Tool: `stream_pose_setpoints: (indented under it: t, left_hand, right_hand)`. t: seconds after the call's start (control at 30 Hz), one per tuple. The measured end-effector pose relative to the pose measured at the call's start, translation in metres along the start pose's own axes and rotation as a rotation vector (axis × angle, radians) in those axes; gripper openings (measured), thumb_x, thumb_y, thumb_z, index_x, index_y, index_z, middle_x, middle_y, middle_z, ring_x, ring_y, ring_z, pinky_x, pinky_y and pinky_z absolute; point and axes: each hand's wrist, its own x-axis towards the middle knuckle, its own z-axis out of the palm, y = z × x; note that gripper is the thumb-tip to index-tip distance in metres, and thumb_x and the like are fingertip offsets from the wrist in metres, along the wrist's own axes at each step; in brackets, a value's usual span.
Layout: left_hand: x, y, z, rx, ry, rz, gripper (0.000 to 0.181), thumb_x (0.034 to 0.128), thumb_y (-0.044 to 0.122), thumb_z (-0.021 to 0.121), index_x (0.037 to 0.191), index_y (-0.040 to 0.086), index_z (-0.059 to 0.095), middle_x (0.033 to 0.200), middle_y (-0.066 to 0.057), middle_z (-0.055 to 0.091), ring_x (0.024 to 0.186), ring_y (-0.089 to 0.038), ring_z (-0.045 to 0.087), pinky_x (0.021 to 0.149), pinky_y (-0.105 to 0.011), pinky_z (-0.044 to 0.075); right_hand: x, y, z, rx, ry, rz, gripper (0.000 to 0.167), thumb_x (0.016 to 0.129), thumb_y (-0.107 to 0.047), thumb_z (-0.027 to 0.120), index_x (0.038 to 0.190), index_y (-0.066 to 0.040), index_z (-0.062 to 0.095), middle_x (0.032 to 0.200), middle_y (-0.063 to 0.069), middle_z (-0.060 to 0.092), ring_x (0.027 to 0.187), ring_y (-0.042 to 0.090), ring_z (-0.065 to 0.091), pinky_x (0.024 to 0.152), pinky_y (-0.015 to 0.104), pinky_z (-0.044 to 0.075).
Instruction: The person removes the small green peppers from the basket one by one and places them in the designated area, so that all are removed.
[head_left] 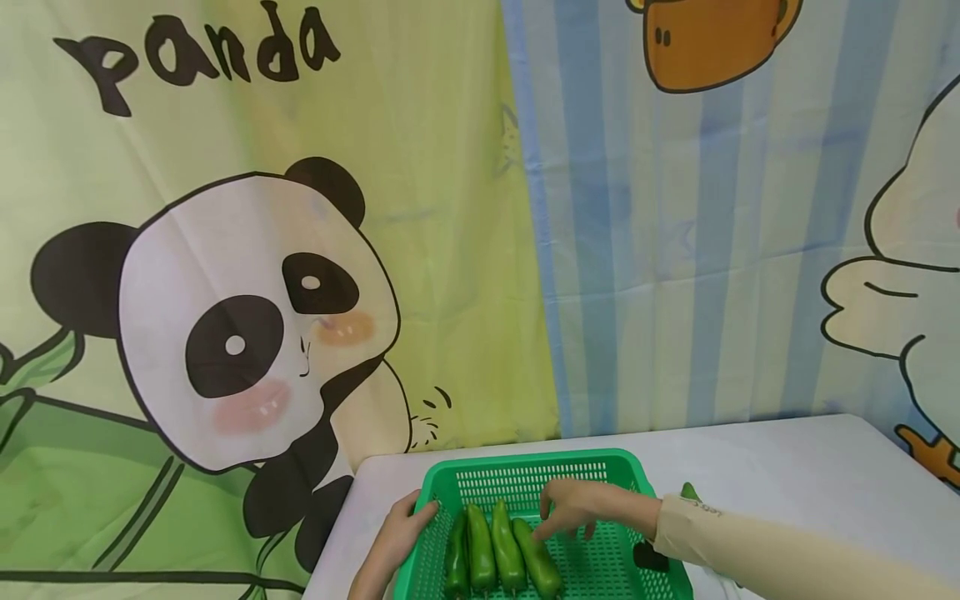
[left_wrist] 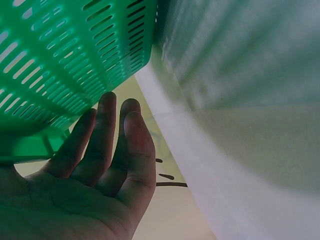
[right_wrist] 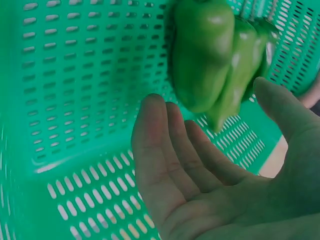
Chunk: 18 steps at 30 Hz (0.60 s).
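Several green peppers lie side by side in the left part of a green basket. At the basket's left rim my left hand grips with the thumb over the edge; in the left wrist view the fingers of this hand extend along the outside of the perforated wall. My right hand is inside the basket, just above and right of the rightmost pepper. Seen from the right wrist, the hand has thumb and fingers spread apart near the peppers, holding nothing; whether a fingertip touches one I cannot tell.
The basket stands on a white table. Past its right rim, another green pepper shows partly behind my right sleeve. A dark patch sits at the basket's right side. Printed curtains hang behind the table.
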Motion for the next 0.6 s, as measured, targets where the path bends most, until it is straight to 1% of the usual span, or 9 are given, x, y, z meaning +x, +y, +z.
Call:
stream_pose_setpoints:
  t: [0.03, 0.13, 0.23, 0.3, 0.4, 0.43, 0.53, 0.57, 0.6]
  left_hand:
    - [0.000, 0.000, 0.000, -0.002, 0.000, 0.001, 0.051, 0.1003, 0.032, 0.056, 0.136, -0.005, 0.056, 0.107, -0.015, 0.070, 0.084, -0.018, 0.068, 0.069, -0.033, 0.058]
    - [0.000, -0.001, 0.000, -0.003, 0.001, 0.004, 0.050, 0.1004, 0.031, 0.056, 0.136, -0.004, 0.056, 0.107, -0.015, 0.070, 0.084, -0.018, 0.068, 0.069, -0.033, 0.058]
    - [0.000, -0.001, 0.000, -0.002, 0.000, 0.004, 0.050, 0.1006, 0.032, 0.056, 0.136, -0.004, 0.056, 0.107, -0.015, 0.069, 0.083, -0.018, 0.068, 0.069, -0.033, 0.058]
    - [0.000, -0.001, 0.001, -0.003, -0.002, 0.002, 0.051, 0.1007, 0.032, 0.056, 0.136, -0.005, 0.056, 0.107, -0.015, 0.069, 0.083, -0.018, 0.068, 0.069, -0.033, 0.058]
    - [0.000, 0.000, 0.000, 0.001, -0.004, -0.001, 0.052, 0.1008, 0.033, 0.056, 0.137, -0.005, 0.056, 0.108, -0.015, 0.069, 0.084, -0.018, 0.068, 0.069, -0.033, 0.058]
    - [0.000, 0.000, 0.000, 0.003, -0.004, -0.003, 0.052, 0.1008, 0.033, 0.056, 0.137, -0.004, 0.056, 0.108, -0.015, 0.069, 0.084, -0.018, 0.068, 0.069, -0.033, 0.058]
    - [0.000, 0.001, 0.000, 0.012, 0.003, 0.002, 0.051, 0.1006, 0.033, 0.056, 0.136, -0.004, 0.057, 0.109, -0.015, 0.069, 0.085, -0.018, 0.067, 0.070, -0.033, 0.057]
    - [-0.001, 0.001, 0.000, 0.014, 0.005, 0.003, 0.051, 0.1005, 0.033, 0.056, 0.135, -0.004, 0.057, 0.109, -0.015, 0.069, 0.085, -0.018, 0.067, 0.070, -0.033, 0.057]
    - [-0.001, 0.001, 0.000, 0.015, 0.005, 0.004, 0.050, 0.1004, 0.032, 0.056, 0.135, -0.004, 0.057, 0.108, -0.015, 0.069, 0.085, -0.018, 0.067, 0.070, -0.033, 0.057]
  right_hand:
    - [-0.003, -0.006, 0.002, -0.010, 0.005, 0.019, 0.046, 0.076, -0.061, 0.080, 0.100, -0.023, 0.070, 0.100, -0.002, 0.064, 0.068, 0.020, 0.067, 0.051, 0.039, 0.057]
    - [-0.013, -0.028, 0.006, -0.069, -0.003, 0.078, 0.036, 0.080, -0.055, 0.079, 0.091, -0.021, 0.072, 0.087, 0.000, 0.066, 0.065, 0.021, 0.066, 0.052, 0.040, 0.058]
    - [-0.018, -0.040, 0.010, -0.117, -0.008, 0.104, 0.034, 0.082, -0.055, 0.077, 0.082, -0.021, 0.072, 0.076, 0.001, 0.065, 0.062, 0.021, 0.064, 0.051, 0.038, 0.057]
    - [-0.016, -0.041, 0.012, -0.145, -0.007, 0.112, 0.038, 0.081, -0.058, 0.077, 0.080, -0.021, 0.071, 0.074, 0.001, 0.065, 0.061, 0.020, 0.064, 0.049, 0.035, 0.056]
    - [-0.012, -0.042, 0.014, -0.126, 0.001, 0.161, 0.039, 0.080, -0.058, 0.078, 0.088, -0.020, 0.071, 0.081, 0.001, 0.066, 0.064, 0.022, 0.065, 0.051, 0.037, 0.057]
    - [-0.009, -0.044, 0.015, -0.115, 0.002, 0.192, 0.040, 0.079, -0.055, 0.080, 0.091, -0.018, 0.071, 0.084, 0.002, 0.066, 0.066, 0.023, 0.066, 0.054, 0.039, 0.058]
    - [0.010, -0.023, 0.017, -0.028, -0.014, 0.188, 0.044, 0.074, -0.057, 0.083, 0.092, -0.018, 0.072, 0.088, 0.002, 0.066, 0.068, 0.027, 0.068, 0.053, 0.042, 0.058]
    - [0.011, -0.021, 0.018, -0.035, -0.012, 0.180, 0.043, 0.074, -0.059, 0.082, 0.090, -0.020, 0.072, 0.087, 0.000, 0.067, 0.067, 0.026, 0.068, 0.053, 0.041, 0.058]
    - [0.010, -0.024, 0.019, -0.022, -0.012, 0.186, 0.043, 0.074, -0.057, 0.083, 0.088, -0.018, 0.072, 0.087, 0.002, 0.067, 0.067, 0.028, 0.068, 0.054, 0.043, 0.059]
